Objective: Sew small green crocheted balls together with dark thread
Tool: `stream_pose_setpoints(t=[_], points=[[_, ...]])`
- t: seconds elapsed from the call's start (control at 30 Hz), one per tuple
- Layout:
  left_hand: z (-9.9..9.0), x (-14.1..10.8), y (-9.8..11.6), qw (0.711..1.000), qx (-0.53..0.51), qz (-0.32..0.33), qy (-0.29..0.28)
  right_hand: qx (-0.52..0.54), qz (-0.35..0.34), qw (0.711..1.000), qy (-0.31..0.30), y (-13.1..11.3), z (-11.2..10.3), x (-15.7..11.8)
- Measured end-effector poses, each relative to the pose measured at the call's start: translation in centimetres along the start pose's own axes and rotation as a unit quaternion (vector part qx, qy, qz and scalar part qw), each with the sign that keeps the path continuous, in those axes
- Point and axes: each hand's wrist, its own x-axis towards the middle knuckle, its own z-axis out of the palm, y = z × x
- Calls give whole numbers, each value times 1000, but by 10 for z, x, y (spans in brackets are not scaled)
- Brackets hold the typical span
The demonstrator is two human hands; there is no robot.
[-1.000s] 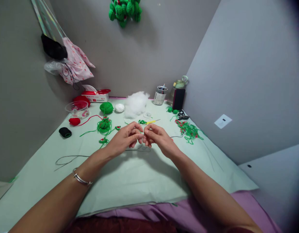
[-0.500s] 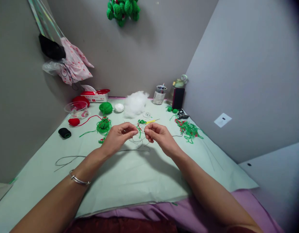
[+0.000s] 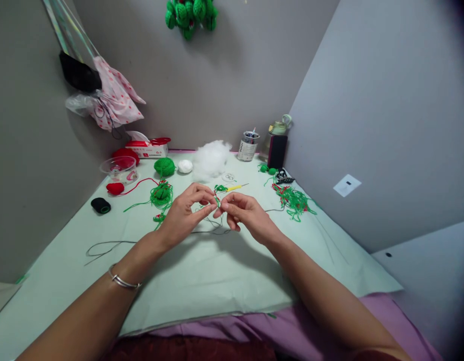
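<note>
Over the middle of the table, my left hand (image 3: 188, 208) and my right hand (image 3: 249, 210) meet at the fingertips. Each pinches thumb against index finger on a thin dark thread (image 3: 212, 230), whose loops hang below and lie on the cloth; the exact grip is too small to make out. Just beyond the fingers lie a small green yarn piece (image 3: 220, 188) and a yellow-handled crochet hook (image 3: 235, 188). Near my left wrist is a tangle of green yarn (image 3: 161, 194) with red bits.
White stuffing (image 3: 212, 159), a green yarn ball (image 3: 164, 167) and a clear tub (image 3: 121, 170) stand toward the back. A black thread spool (image 3: 101, 205) lies left. Right are green and red yarn scraps (image 3: 295, 201), a pen tin (image 3: 249, 146) and a dark phone-like slab (image 3: 277, 152).
My two hands have come together, so the fingertips that were slightly apart now meet. The thread loops beneath them have shifted. Other things stay in place.
</note>
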Motion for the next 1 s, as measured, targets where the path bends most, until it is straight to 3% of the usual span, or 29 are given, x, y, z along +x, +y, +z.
stream_pose_setpoints(t=[0.4,0.67,0.87,1.0], points=[[2,0,3,998,-52,-27,-28,-42,19,999,-3,-1,1,1],[4,3,-2,972,-170,-162,28,25,7,1000,12,-3,-4,1],[6,0,3,964,-196,-181,-1,48,1,999,22,-3,-5,2],[10,0,4,960,-199,-185,-63,33,-35,998,49,-5,-6,2]])
